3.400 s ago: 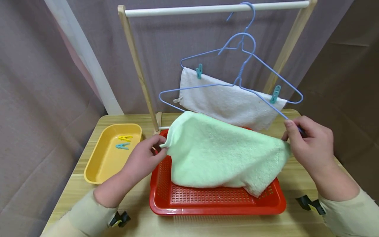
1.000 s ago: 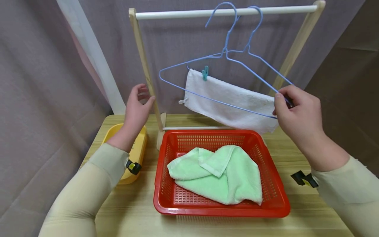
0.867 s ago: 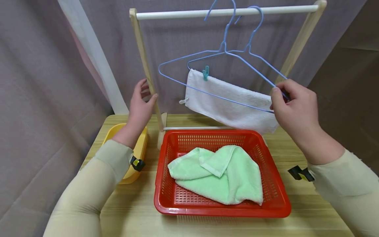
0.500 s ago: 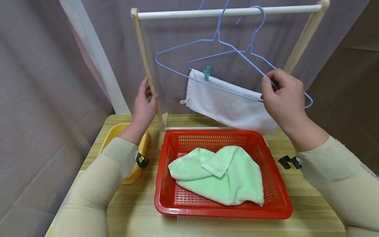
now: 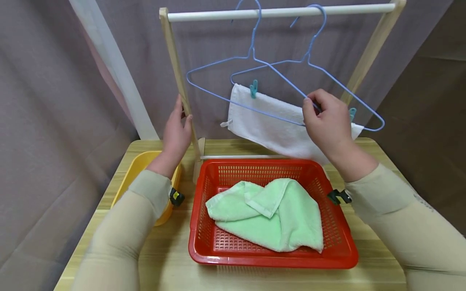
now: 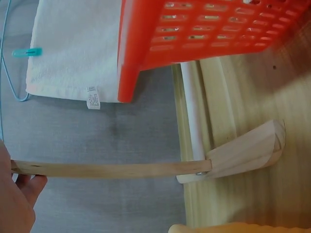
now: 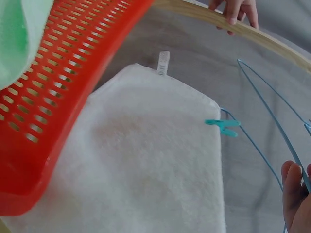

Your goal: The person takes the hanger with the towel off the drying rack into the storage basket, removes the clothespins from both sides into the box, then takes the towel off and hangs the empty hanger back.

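My left hand grips the left wooden post of a drying rack, thumb on the near side and fingers behind it. With my right hand I pinch the right part of a bare blue wire hanger. Its hook is over the white bar, though whether it bears on the bar I cannot tell. A second blue hanger hangs to the right, with a white towel on it. Teal clothespins hold that towel; my right hand covers part of it.
A red perforated basket stands in front of the rack with a crumpled light green towel inside. Left of it, a yellow tray sits partly behind my left arm. Curtains hang around the wooden table.
The green towel, earlier held up by both hands, now lies in the basket. My left hand moved to the post. My right hand carried the bare hanger up and left to the bar.
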{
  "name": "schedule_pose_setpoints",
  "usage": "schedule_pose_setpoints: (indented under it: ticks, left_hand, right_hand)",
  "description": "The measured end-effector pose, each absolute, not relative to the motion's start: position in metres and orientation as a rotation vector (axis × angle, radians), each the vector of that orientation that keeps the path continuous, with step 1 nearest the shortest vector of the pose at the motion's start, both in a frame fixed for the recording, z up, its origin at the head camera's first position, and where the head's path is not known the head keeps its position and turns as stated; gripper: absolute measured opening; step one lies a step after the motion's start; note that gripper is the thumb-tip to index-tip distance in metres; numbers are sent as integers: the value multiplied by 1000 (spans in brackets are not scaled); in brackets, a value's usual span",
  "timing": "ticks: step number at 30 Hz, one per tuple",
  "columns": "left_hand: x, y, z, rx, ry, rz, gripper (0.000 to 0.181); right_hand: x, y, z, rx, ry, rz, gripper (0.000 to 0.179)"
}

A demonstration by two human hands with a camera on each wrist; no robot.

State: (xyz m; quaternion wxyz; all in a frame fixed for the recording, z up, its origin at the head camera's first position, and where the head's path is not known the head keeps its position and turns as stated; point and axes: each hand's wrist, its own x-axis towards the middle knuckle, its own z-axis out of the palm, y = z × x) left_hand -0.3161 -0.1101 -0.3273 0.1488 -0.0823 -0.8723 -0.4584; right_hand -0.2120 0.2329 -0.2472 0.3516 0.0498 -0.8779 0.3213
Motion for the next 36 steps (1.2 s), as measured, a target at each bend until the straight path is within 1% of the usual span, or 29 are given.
schedule_pose_setpoints:
  ticks: [10, 28, 36]
  left_hand:
    - [-317, -108, -328, -228, -2563, -1231, 75]
    - [-320, -104, -327, -254, -2555, -1254, 75]
    - [-318, -109, -328, -251, -2571, -1260, 77]
  right_hand:
    - [-215, 230, -267, 173, -2330, 836, 34]
    - [-208, 238, -276, 111, -2432, 896, 43]
    - [-192, 256, -291, 216, -2379, 836, 37]
